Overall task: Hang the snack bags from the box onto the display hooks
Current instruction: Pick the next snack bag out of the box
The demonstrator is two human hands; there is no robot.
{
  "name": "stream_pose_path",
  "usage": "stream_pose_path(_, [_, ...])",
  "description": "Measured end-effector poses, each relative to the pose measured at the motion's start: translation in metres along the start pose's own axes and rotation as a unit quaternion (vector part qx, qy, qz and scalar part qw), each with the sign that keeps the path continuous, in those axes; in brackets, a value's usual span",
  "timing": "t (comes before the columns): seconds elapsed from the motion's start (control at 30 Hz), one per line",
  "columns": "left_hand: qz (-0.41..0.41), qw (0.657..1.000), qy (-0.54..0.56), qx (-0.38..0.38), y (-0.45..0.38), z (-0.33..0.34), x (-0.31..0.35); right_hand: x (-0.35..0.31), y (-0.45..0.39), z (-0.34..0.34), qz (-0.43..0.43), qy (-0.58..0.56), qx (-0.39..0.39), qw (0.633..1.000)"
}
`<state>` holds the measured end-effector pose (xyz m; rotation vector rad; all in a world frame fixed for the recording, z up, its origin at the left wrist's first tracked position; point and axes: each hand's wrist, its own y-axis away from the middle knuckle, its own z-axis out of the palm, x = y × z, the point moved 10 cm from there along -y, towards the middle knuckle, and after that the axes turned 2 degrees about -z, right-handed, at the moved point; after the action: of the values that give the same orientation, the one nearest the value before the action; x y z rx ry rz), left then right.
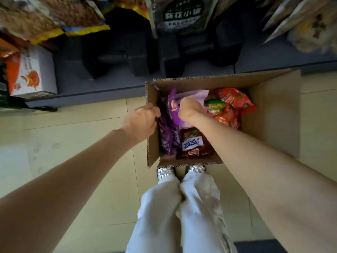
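An open cardboard box (273,114) stands on the floor in front of my feet. It holds several snack bags: purple ones (166,139) along its left side, a dark red bag (195,145) near me and red bags (235,101) at the far right. My right hand (190,108) reaches into the box and grips a purple and pink bag (174,106); its fingertips are hidden. My left hand (141,121) curls over the box's left wall, its fingers touching the purple bags. Hanging snack bags (180,13) fill the display above.
A low grey shelf base (102,88) runs across just behind the box. A white and orange carton (31,72) stands on it at the left. Beige floor tiles (82,161) lie to the left of the box. My white trousers (182,207) and shoes are right against the box.
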<state>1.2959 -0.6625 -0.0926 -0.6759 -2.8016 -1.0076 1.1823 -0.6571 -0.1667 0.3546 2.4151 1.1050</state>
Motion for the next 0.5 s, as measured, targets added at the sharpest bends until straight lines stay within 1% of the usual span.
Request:
stream_pose_path(0.07, [-0.003,1.0,-0.003,-0.002,0.013,-0.034,0.02,-0.017,0.036,-0.034,-0.062,0.051,-0.021,0.997])
stream_pose_path(0.13, [0.025,0.999,0.016,0.022,0.024,-0.084,0.042,-0.038,0.077,-0.08,-0.103,0.123,-0.047,0.986])
stream_pose_path(0.17, [0.051,0.997,0.056,0.027,0.031,-0.113,0.057,-0.047,0.101,-0.106,-0.107,0.165,-0.076,0.978])
stream_pose_path(0.2, [0.068,0.99,0.123,0.014,0.04,-0.143,0.072,-0.058,0.128,-0.132,-0.109,0.205,-0.112,0.966])
stream_pose_path(0.23, [0.065,0.978,0.199,-0.02,0.051,-0.172,0.085,-0.072,0.158,-0.158,-0.111,0.232,-0.147,0.955])
stream_pose_path(0.27, [0.038,0.96,0.266,-0.081,0.068,-0.197,0.098,-0.089,0.189,-0.188,-0.113,0.243,-0.171,0.948])
stream_pose_path(0.3, [0.004,0.941,0.304,-0.15,0.088,-0.218,0.11,-0.106,0.222,-0.22,-0.114,0.244,-0.181,0.946])
stream_pose_path(0.33, [-0.017,0.93,0.318,-0.186,0.108,-0.245,0.121,-0.123,0.251,-0.255,-0.12,0.243,-0.174,0.947])
stream_pose_path(0.37, [-0.012,0.93,0.318,-0.183,0.124,-0.28,0.131,-0.14,0.282,-0.292,-0.124,0.248,-0.155,0.948])
stream_pose_path(0.43, [0.021,0.938,0.318,-0.14,0.157,-0.362,0.152,-0.167,0.347,-0.366,-0.128,0.279,-0.109,0.946])
stream_pose_path(0.5, [0.053,0.933,0.334,-0.118,0.2,-0.436,0.174,-0.186,0.409,-0.431,-0.127,0.29,-0.053,0.947])
